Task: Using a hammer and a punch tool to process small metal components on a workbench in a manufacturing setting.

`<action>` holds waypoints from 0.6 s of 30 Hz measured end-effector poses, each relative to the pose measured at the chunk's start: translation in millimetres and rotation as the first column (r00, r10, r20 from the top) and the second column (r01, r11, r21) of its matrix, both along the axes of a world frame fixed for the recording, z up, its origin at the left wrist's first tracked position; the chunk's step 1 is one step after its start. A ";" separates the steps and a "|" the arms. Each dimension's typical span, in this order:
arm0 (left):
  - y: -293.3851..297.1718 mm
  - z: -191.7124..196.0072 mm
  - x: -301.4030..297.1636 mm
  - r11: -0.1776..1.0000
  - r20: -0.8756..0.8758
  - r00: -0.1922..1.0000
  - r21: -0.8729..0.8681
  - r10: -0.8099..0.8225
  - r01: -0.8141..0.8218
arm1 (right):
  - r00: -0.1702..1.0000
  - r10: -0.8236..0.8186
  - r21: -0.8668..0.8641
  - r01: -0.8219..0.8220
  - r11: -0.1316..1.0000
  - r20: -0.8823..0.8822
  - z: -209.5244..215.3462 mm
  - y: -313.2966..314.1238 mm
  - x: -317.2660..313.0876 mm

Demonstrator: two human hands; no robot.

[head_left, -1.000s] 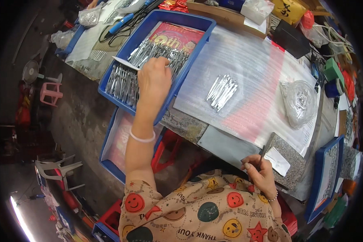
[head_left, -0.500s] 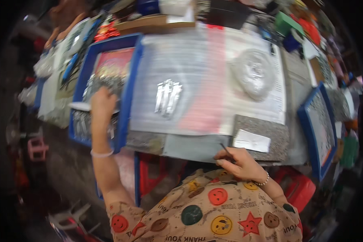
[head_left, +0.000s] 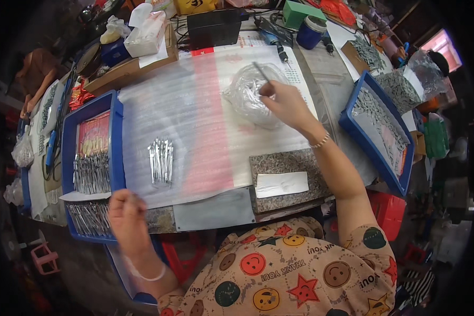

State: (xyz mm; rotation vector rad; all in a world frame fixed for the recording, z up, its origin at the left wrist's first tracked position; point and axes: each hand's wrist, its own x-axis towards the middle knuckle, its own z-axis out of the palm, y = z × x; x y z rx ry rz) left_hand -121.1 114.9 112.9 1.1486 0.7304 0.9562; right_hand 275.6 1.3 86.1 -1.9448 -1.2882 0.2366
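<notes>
1. Right hand (head_left: 289, 102): thumb and fingers pinched round a thin dark tool (head_left: 261, 72), over the bag (head_left: 247, 108). The tool's visible end points up and away from the palm.
2. Bag: clear plastic, pale pieces inside, lying on the right part of the sheet (head_left: 208, 142). Whether the fingertips touch it, I can't make out from my end.
3. Left hand (head_left: 127, 213): motion-blurred, fingers curled, at the near right side of the tray (head_left: 117, 137). I can't make out whether it grips anything.
4. Tray: slim metal pieces (head_left: 91, 173) packed in two groups, a white strip (head_left: 84, 196) between them.
5. Pile (head_left: 161, 160): similar slim pieces, side by side on the sheet's left part, well apart from the bag.
6. Slab (head_left: 284, 162): near the bench's front edge, folded paper (head_left: 282, 184) on top.
7. Step in hand, my reading: right hand reaching for a piece in the bag.
8. Next move, as I judge it, calls for a light pinch, keeping the tool from snagging the plastic.
</notes>
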 end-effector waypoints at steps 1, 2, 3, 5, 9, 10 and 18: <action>-14.5 -3.6 6.7 0.994 0.057 0.995 -0.077 -0.076 0.081 | 0.998 0.015 -0.061 -0.012 0.998 0.061 -8.0 9.5 5.6; -26.6 -10.6 10.7 0.978 0.081 0.990 -0.164 -0.113 0.125 | 0.992 0.032 -0.122 -0.017 0.992 0.120 -14.7 16.9 10.2; -37.6 -18.0 14.0 0.954 0.103 0.984 -0.249 -0.143 0.165 | 0.987 0.005 -0.177 0.024 0.984 0.162 -19.6 24.8 9.5; -56.4 -27.4 23.9 0.907 0.206 0.956 -0.327 -0.207 0.267 | 0.974 0.003 -0.184 0.040 0.982 0.226 -28.5 33.6 8.3; -77.9 -39.3 29.1 0.841 0.300 0.904 -0.361 -0.304 0.403 | 0.982 -0.026 -0.183 0.061 0.981 0.185 -28.8 37.4 7.6; -81.0 -38.8 31.6 0.840 0.298 0.904 -0.362 -0.305 0.403 | 0.983 -0.028 -0.184 0.062 0.981 0.183 -30.0 35.0 10.2; -85.2 -41.7 43.1 0.842 0.147 0.911 -0.347 -0.385 0.412 | 0.994 -0.052 0.000 0.052 0.999 -0.092 13.9 -22.0 -13.4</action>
